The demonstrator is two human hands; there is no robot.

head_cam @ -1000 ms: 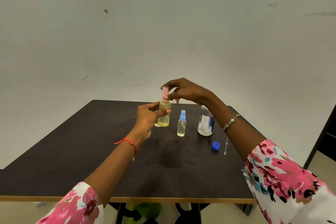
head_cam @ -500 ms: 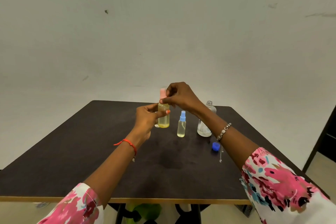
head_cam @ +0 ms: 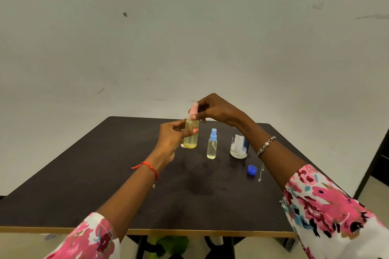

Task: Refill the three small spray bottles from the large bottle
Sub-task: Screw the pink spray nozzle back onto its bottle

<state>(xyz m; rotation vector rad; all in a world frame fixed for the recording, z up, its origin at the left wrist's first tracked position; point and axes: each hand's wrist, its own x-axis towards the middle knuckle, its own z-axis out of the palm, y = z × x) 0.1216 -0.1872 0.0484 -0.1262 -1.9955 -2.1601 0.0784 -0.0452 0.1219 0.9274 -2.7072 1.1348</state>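
My left hand (head_cam: 171, 135) grips a small spray bottle (head_cam: 191, 135) filled with yellow liquid, held just above the dark table (head_cam: 105, 174). My right hand (head_cam: 214, 109) pinches that bottle's pink spray cap (head_cam: 193, 109) from the right. A second small spray bottle with a blue cap (head_cam: 212, 144) stands on the table to the right, holding pale liquid. Further right stands the large clear bottle (head_cam: 239, 146) with a label, partly hidden by my right forearm. A third small bottle (head_cam: 182, 144) is mostly hidden behind the held one.
A blue screw cap (head_cam: 252, 169) lies on the table near my right forearm, with a thin dip tube (head_cam: 261, 172) beside it. The table's front edge (head_cam: 189, 232) runs near the bottom. A green object (head_cam: 168, 244) sits under the table.
My right hand has shifted around the pink cap, its wrist swinging left and back, which uncovered and then re-covered the large bottle's top. The left hand keeps the bottle in the same spot.
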